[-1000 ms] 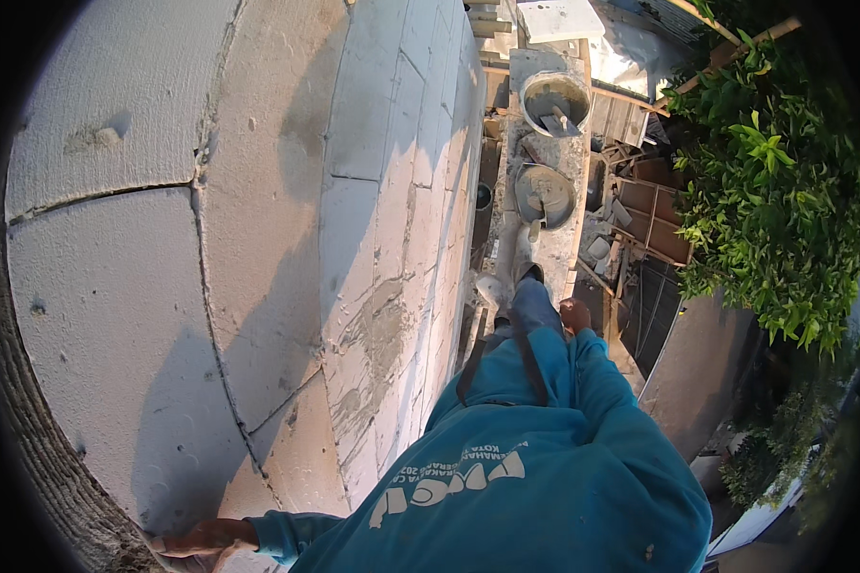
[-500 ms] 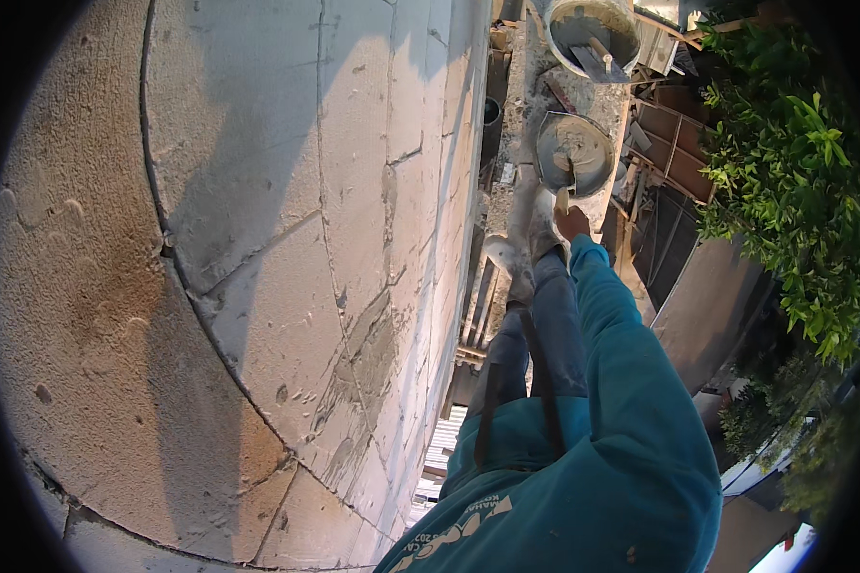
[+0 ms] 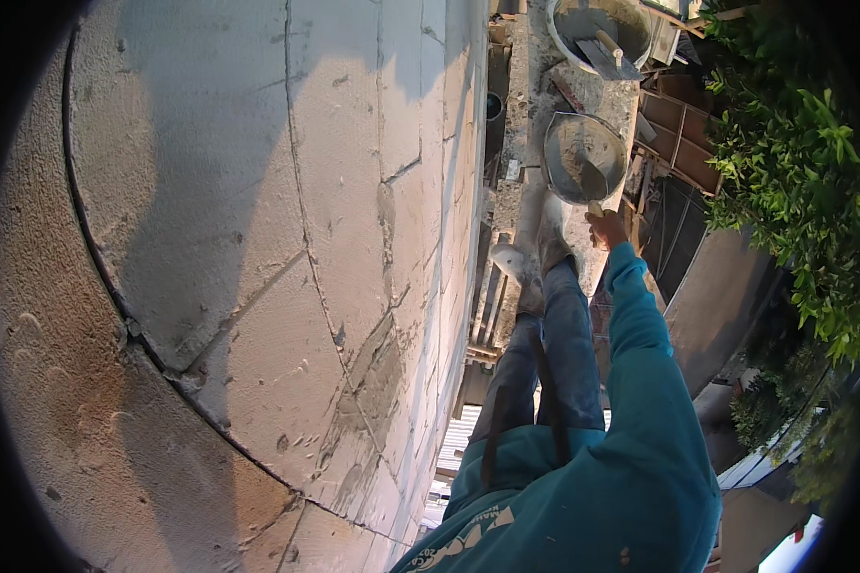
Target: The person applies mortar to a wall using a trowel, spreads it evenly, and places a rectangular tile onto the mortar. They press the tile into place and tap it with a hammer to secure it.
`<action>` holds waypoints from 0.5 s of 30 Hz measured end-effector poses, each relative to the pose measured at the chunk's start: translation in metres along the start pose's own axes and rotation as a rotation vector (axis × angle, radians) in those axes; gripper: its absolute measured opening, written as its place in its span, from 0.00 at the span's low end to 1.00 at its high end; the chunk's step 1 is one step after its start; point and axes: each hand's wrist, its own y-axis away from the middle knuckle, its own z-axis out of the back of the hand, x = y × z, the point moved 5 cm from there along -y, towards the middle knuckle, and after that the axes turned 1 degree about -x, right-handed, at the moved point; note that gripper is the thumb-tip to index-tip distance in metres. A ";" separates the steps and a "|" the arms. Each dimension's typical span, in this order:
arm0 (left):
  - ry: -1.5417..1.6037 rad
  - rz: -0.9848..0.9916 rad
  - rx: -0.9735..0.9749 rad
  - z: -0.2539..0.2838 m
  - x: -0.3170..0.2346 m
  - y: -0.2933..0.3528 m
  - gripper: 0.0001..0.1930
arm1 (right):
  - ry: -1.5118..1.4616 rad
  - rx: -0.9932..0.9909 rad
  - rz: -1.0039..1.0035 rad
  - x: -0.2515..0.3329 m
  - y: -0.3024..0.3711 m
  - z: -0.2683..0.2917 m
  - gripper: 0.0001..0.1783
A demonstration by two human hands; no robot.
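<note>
My right hand is closed around the handle of a small pointed trowel, my arm stretched down and forward. The trowel's blade lies inside a round bucket, against wet grey mortar near the side closest to me. Beyond it stands a larger tub with more grey mix. A flat plastering trowel with a pale handle rests across that tub's rim. My left hand does not show.
A tall wall of pale blocks fills the left, with a smeared grey patch. My feet stand on a narrow, mortar-splashed plank. Leafy branches and scrap boards lie to the right, below the plank's edge.
The trowel's blade has turned, so its flat face now shows in the mortar. My right hand has shifted slightly right and toward me, and the whole view has moved a little.
</note>
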 end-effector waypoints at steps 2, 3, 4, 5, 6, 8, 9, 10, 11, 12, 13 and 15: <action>-0.012 0.005 -0.010 0.005 0.004 -0.002 0.19 | -0.027 -0.040 0.042 0.015 0.062 0.034 0.25; -0.002 0.010 -0.010 0.001 0.006 0.000 0.19 | 0.009 -0.079 0.063 0.023 0.085 0.047 0.26; -0.002 0.012 -0.008 0.000 0.008 0.000 0.19 | 0.061 -0.175 0.079 0.019 0.082 0.055 0.26; -0.005 0.009 -0.009 0.001 0.009 0.000 0.19 | 0.117 -0.267 0.096 0.010 0.075 0.063 0.25; -0.002 0.008 -0.009 -0.001 0.010 0.000 0.19 | 0.188 -0.332 0.096 0.007 0.068 0.059 0.25; 0.009 -0.002 -0.009 -0.006 0.011 0.002 0.19 | 0.352 -0.437 0.069 0.001 0.039 0.046 0.24; 0.013 -0.008 -0.005 -0.008 0.009 0.005 0.18 | 0.391 -0.452 0.059 0.007 0.029 0.033 0.23; 0.015 -0.015 -0.003 -0.008 0.006 0.005 0.18 | 0.431 -0.467 0.051 0.015 0.021 0.020 0.22; 0.017 -0.019 -0.003 -0.008 0.004 0.006 0.18 | 0.413 -0.466 0.055 0.033 0.024 0.001 0.21; 0.026 -0.022 -0.004 -0.009 0.003 0.005 0.18 | 0.431 -0.338 0.069 0.035 0.008 -0.009 0.21; 0.034 -0.025 -0.005 -0.011 0.004 0.006 0.18 | 0.446 -0.209 0.087 0.044 0.004 -0.021 0.22; 0.036 -0.036 -0.009 -0.010 0.006 0.006 0.18 | 0.350 -0.008 0.118 0.056 0.017 -0.016 0.22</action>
